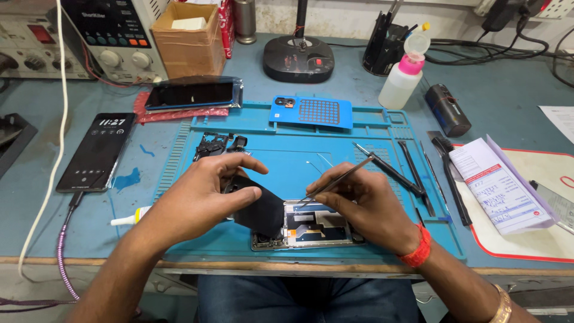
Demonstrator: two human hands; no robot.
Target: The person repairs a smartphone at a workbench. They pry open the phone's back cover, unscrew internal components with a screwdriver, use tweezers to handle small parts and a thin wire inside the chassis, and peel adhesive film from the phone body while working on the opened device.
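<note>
- The left hand (206, 194) pinches a black sheet (260, 209) between thumb and fingers, lifting it off the opened phone (317, 227).
- The right hand (365, 206) grips tweezers (335, 182), their tip down at the phone's upper edge, just beside the sheet.
- The phone lies open, insides up, at the near edge of the blue mat (299, 161), between the two hands.
- Small black parts (218, 143) sit on the mat behind the left hand.
- A blue back cover (311, 112) rests at the mat's far edge.
- Slim black tools (412, 170) lie in a row on the mat's right side.
- Left of the mat, a dark phone (95, 152) with a lit screen lies plugged into a cable; a small glue tube (128, 218) lies near it.
- A screen panel (191, 94) rests on a red pad behind.
- A squeeze bottle (403, 75) with a pink collar stands at the back right, a black cylinder (447, 109) lying beside it.
- A paper pad (499, 185) lies far right.
</note>
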